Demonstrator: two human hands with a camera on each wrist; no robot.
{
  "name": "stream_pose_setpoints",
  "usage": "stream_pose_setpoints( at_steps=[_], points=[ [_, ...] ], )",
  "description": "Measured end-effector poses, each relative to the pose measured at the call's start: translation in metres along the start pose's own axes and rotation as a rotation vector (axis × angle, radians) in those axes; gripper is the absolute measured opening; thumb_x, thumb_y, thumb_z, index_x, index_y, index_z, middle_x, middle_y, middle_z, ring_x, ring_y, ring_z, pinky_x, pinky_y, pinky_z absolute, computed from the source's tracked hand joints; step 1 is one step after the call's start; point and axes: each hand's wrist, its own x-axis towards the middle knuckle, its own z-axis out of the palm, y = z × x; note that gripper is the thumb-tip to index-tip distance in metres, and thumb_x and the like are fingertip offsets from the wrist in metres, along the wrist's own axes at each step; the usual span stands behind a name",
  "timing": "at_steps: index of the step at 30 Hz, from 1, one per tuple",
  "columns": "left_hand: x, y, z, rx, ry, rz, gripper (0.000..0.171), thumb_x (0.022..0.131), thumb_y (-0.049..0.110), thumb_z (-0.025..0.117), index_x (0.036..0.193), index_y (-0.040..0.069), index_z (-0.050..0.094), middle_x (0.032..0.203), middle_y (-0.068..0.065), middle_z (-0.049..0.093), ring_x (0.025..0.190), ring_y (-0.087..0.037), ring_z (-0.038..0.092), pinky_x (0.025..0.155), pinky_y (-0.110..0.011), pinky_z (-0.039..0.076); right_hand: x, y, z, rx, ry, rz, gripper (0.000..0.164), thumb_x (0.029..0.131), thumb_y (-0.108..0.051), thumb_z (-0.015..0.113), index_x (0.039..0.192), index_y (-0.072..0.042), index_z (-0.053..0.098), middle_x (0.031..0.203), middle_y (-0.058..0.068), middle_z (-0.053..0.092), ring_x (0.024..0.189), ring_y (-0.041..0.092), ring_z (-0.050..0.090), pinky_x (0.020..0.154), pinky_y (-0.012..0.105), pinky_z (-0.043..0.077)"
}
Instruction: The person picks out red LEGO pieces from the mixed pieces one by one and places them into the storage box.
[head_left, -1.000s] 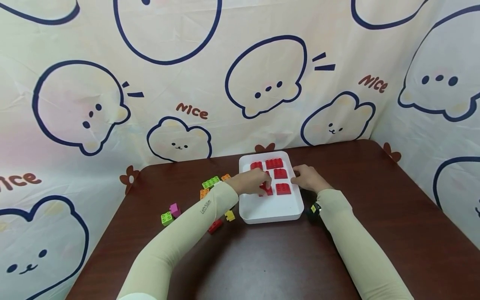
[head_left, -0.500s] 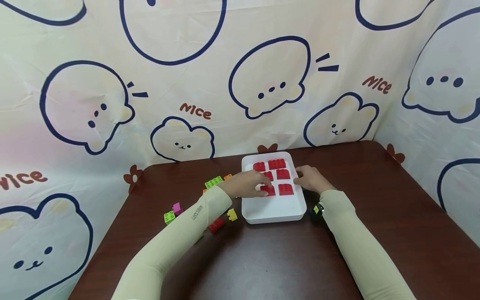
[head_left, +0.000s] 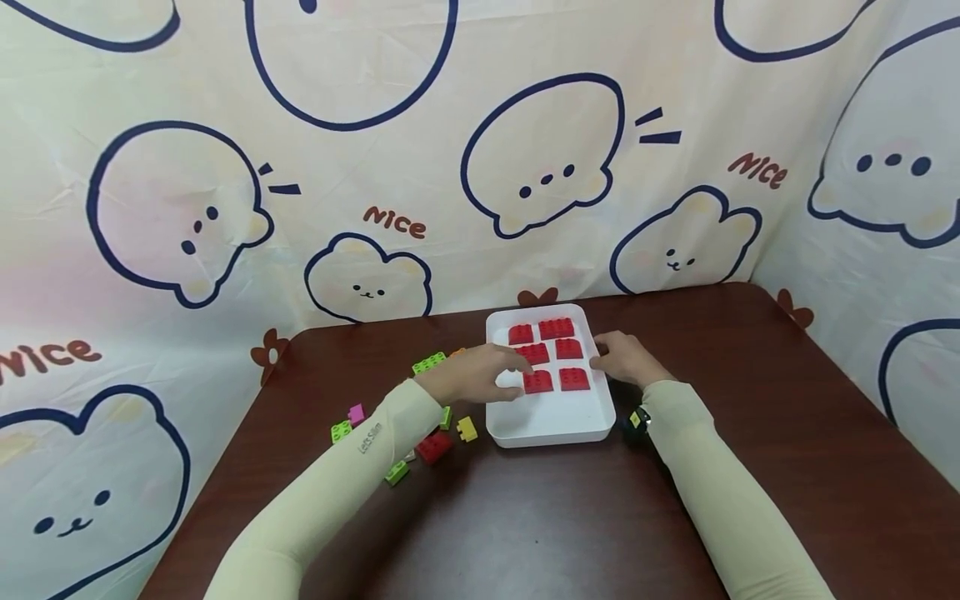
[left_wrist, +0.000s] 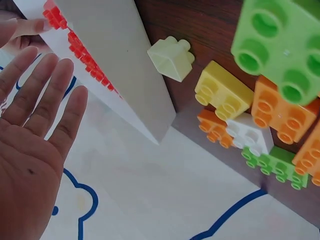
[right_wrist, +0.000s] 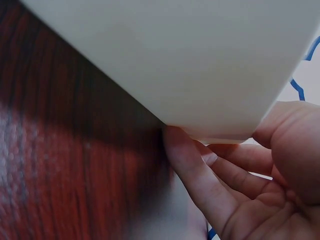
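Note:
A white tray (head_left: 551, 421) lies on the table with several red building bricks (head_left: 574, 379) set in pairs inside it. My left hand (head_left: 474, 373) hovers over the tray's left edge. Its fingers are spread and fairly straight, with nothing held, as the left wrist view of the hand (left_wrist: 37, 135) also shows. The fingertips overlap the lower left red brick (head_left: 538, 382) in the head view. At the tray's right side, my right hand (head_left: 630, 358) grips the edge. Up close, thumb and fingers (right_wrist: 195, 175) bend around the tray wall (right_wrist: 175, 65).
Left of the tray lie loose bricks: a yellow one (head_left: 467, 429), a red one (head_left: 434, 447), a green one (head_left: 397, 472) and a magenta one (head_left: 356, 413). Orange bricks (left_wrist: 280, 107) and a pale brick (left_wrist: 172, 57) lie near the tray's wall. A patterned curtain (head_left: 480, 275) backs the table.
My left hand has drawn back leftward from the red bricks and its fingers have opened, uncovering more of them. My right hand has kept its place on the tray.

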Motion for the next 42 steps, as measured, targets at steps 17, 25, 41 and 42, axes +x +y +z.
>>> stream_pose_setpoints(
  at_steps=[17, 25, 41, 42],
  points=[
    [-0.034, -0.012, -0.001, 0.05, 0.058, -0.023, 0.047, 0.088, 0.031, 0.079, 0.132, 0.015, 0.069, 0.13, -0.004, 0.067, 0.118, -0.021, 0.063, 0.095, -0.037, 0.055, 0.0, -0.002, 0.0, -0.011, -0.007, -0.005, 0.062, 0.099, -0.02, 0.065, 0.15, 0.005, 0.041, 0.137, 0.026, 0.054, 0.116, 0.04, 0.055, 0.103, 0.06, 0.046],
    [-0.053, -0.023, 0.001, 0.076, 0.097, -0.002, 0.043, 0.092, 0.031, 0.074, 0.131, 0.014, 0.069, 0.126, -0.004, 0.069, 0.111, -0.021, 0.065, 0.089, -0.032, 0.057, 0.0, -0.001, 0.0, -0.005, 0.002, -0.006, 0.06, 0.099, -0.019, 0.065, 0.149, 0.004, 0.043, 0.135, 0.026, 0.056, 0.114, 0.039, 0.057, 0.102, 0.06, 0.046],
    [-0.082, -0.029, 0.007, 0.042, 0.055, -0.133, 0.043, 0.092, 0.034, 0.076, 0.132, 0.019, 0.069, 0.133, 0.0, 0.065, 0.124, -0.019, 0.057, 0.101, -0.04, 0.051, -0.001, -0.002, 0.0, -0.001, -0.012, 0.004, 0.063, 0.098, -0.019, 0.066, 0.151, 0.005, 0.04, 0.137, 0.027, 0.054, 0.115, 0.041, 0.057, 0.101, 0.061, 0.046],
    [-0.083, -0.03, 0.008, 0.03, 0.051, -0.139, 0.043, 0.092, 0.033, 0.076, 0.132, 0.018, 0.069, 0.133, -0.001, 0.065, 0.125, -0.02, 0.057, 0.101, -0.04, 0.051, -0.001, -0.002, 0.0, -0.001, -0.012, 0.006, 0.064, 0.098, -0.019, 0.066, 0.151, 0.005, 0.039, 0.137, 0.027, 0.054, 0.115, 0.041, 0.056, 0.101, 0.062, 0.046]
  ],
)
